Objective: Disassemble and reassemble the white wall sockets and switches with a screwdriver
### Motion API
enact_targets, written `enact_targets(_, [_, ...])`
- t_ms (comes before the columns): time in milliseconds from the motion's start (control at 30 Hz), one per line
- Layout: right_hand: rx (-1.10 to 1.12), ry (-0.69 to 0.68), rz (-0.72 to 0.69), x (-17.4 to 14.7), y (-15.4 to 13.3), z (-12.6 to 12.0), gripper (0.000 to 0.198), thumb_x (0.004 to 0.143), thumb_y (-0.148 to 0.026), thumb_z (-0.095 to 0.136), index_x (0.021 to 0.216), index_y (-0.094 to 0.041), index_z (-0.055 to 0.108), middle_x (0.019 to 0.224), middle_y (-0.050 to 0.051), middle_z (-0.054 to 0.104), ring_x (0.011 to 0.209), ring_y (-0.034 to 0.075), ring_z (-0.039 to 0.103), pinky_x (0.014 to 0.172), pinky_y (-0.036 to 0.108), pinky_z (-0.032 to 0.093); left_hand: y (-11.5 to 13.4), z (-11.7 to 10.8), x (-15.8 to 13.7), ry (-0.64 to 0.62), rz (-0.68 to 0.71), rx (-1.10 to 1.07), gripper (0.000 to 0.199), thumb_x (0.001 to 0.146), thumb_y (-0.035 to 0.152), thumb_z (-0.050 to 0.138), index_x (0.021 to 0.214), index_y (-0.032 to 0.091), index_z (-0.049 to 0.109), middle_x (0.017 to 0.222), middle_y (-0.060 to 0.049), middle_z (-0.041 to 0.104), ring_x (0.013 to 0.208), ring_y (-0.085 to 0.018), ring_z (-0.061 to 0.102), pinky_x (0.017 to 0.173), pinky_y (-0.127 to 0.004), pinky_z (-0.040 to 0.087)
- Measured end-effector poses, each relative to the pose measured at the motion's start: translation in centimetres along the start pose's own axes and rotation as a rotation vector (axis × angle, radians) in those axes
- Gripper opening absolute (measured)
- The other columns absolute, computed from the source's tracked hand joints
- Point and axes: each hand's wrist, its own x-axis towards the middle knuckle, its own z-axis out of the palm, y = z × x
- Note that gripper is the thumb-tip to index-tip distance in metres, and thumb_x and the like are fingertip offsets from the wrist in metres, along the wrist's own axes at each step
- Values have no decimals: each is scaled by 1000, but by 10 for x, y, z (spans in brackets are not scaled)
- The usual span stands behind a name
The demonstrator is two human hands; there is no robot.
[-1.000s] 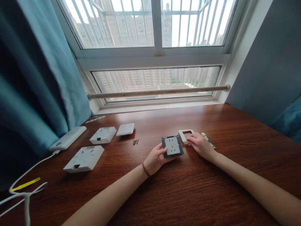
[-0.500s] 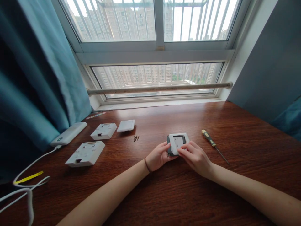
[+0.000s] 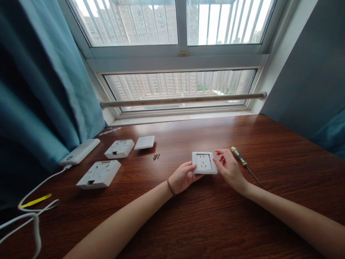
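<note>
My left hand grips a white wall socket by its left edge, thumb on the front and fingers underneath. The white frame now sits around the socket's slotted face, which is turned up towards me. At the socket's right edge is my right hand, its fingers apart and curved, holding nothing; whether a fingertip touches the frame I cannot tell. Just beyond that hand lies a screwdriver with a dark and yellowish handle, its shaft pointing towards the near right.
Several small screws lie left of the socket. Behind them rests a white switch plate. Two white mounting boxes stand further left, near a white power bank with a white cable. A window borders the table's far side.
The white frame, earlier askew over the dark-edged socket, now lies squarely around its face. My right hand has let go of it and moved slightly right, fingers spreading.
</note>
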Motion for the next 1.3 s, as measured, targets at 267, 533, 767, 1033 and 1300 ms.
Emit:
enact_targets(267, [426,-290,380,2,13,14,41,79,-49,50,100,-14,47,50,-7,45,38,8,39,37,21,29,2,1,1,57,27,-9,33,83,10,50,116,7,53,112,-16,62,106,-24,57,97,-38,40])
enact_targets(533, [524,-262,423,1,8,13,40,73,-46,57,96,-16,45,51,-8,47,36,5,38,35,18,26,-1,0,0,60,40,9,30,80,10,54,110,9,56,115,-16,60,110,-25,55,98,-39,39])
enact_targets(767, [543,-274,434,1,5,12,40,73,-48,56,95,-15,44,48,-9,47,34,6,39,33,19,26,-2,0,-1,32,57,35,31,80,11,56,111,12,55,117,-15,59,108,-25,56,95,-38,41])
enact_targets(1033, [536,-300,415,-1,5,12,34,74,-45,56,89,-18,42,52,-8,50,34,5,40,33,18,24,-3,1,1,122,77,48,33,78,12,57,110,17,53,116,-13,59,103,-25,58,85,-40,48])
enact_targets(1300, [551,-333,404,-1,4,12,29,77,-45,50,86,-19,40,43,-9,46,31,7,39,33,18,23,-1,4,0,128,77,61,36,76,15,59,111,19,53,115,-11,59,100,-24,59,82,-39,50])
